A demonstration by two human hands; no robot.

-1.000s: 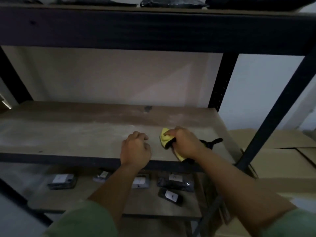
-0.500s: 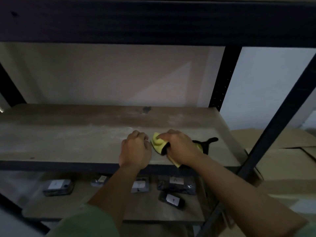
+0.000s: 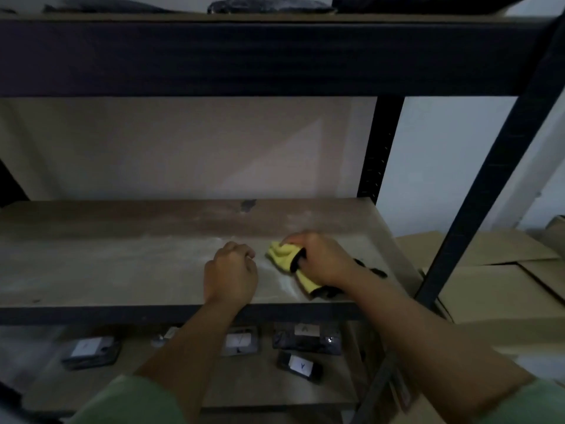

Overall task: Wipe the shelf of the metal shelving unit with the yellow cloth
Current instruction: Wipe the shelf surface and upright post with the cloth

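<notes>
Clearly mid-wipe: the right hand (image 3: 321,260) bunches the yellow cloth (image 3: 282,255) on the shelf (image 3: 107,264), near its right front. Beside it, the left hand (image 3: 230,275) rests curled and empty. Next, I judge, comes a sweep left across the dusty board.

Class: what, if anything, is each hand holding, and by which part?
The right hand grips the bunched yellow cloth around its middle, pressing it on the shelf. The left hand is a fist holding nothing visible.
</notes>
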